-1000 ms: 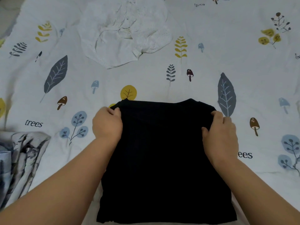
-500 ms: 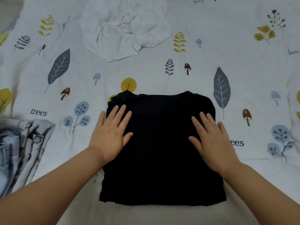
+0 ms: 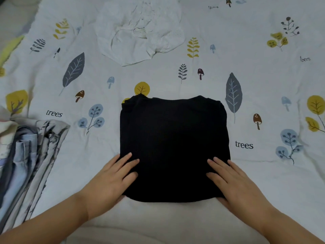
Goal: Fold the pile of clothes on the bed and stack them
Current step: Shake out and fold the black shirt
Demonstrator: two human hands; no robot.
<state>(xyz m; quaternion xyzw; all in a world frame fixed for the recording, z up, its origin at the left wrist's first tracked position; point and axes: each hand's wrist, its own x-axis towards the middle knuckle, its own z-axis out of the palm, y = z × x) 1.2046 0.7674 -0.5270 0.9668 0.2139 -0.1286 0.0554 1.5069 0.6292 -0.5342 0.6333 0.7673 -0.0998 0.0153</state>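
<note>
A black garment lies folded into a rough square in the middle of the bed. My left hand rests flat on its near left corner, fingers apart. My right hand lies flat on its near right corner, fingers spread, thumb tucked at the lower edge. Neither hand grips the cloth. A crumpled white garment sits unfolded at the far side of the bed. A stack of folded clothes, light blue and grey-patterned, lies at the left edge.
The bed is covered by a white sheet printed with leaves, mushrooms and the word "trees". A plain cream strip of bedding runs along the near edge under my forearms.
My hands let go of the garment's far corners, flattened, and slid toward me along the black cloth to its near corners. The garment now lies in a shorter, squarer fold.
</note>
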